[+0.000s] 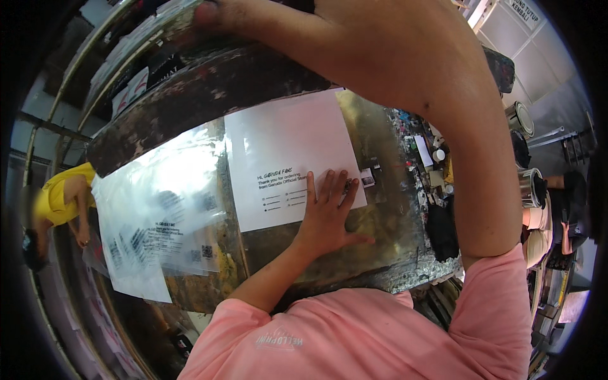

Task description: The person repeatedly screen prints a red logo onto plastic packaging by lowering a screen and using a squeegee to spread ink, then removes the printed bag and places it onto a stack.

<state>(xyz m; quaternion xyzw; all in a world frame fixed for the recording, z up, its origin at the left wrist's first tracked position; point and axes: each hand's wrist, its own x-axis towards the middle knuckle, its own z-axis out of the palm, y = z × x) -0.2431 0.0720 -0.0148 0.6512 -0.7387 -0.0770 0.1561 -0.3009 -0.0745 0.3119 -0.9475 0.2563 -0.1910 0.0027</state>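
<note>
My left hand [329, 212] lies palm down with spread fingers, its fingertips on the lower right part of a white sheet [285, 142]. Black print runs across that sheet's lower half, and a pink sheen shows on its surface; paper or plastic, I cannot tell. My right hand [361, 38] is raised close in front of the view, its thumb stretched out to the left. Its other fingers are cut off by the top edge. Beyond the sheet, partly behind this hand, runs a thick dark, worn bar [209, 95].
Glossy see-through printed plastic sheets [161, 196] overlap on the worn worktable [380, 244] at left. A black cloth [441, 231] and small items clutter its right side. Metal cans [531, 188] stand farther right. A person in yellow [66, 193] is at far left, another person [563, 212] far right.
</note>
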